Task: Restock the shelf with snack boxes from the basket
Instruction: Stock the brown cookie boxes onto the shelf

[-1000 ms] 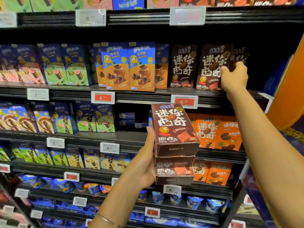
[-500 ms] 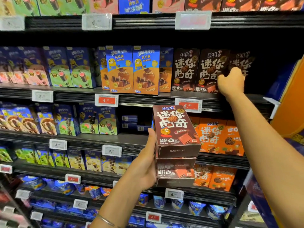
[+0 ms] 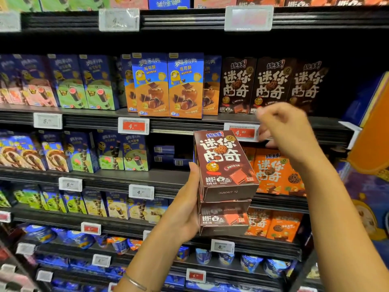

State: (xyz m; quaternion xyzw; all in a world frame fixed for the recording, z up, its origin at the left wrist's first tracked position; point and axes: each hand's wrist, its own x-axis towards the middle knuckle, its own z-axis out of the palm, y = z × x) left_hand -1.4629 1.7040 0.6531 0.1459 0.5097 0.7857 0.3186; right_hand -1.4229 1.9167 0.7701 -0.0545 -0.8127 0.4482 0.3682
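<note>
My left hand point(image 3: 187, 209) grips a stack of two brown cookie boxes point(image 3: 225, 165), held upright in front of the shelves. Three matching brown boxes point(image 3: 271, 85) stand in a row on the upper shelf point(image 3: 189, 123), the rightmost one point(image 3: 307, 85) set deep in the shadow. My right hand point(image 3: 284, 127) hangs in the air just below and in front of that row, blurred, fingers loosely curled and holding nothing. The basket is out of view.
Blue and orange wafer boxes point(image 3: 168, 85) stand left of the brown row. Orange cookie boxes point(image 3: 275, 171) fill the shelf below, behind my right forearm. Price tags point(image 3: 242, 132) line the shelf edges. An orange display panel point(image 3: 374, 131) juts out at the right.
My right hand has let go of the rightmost brown box on the upper shelf and drawn back down toward the stack. The left hand kept the two boxes nearly still.
</note>
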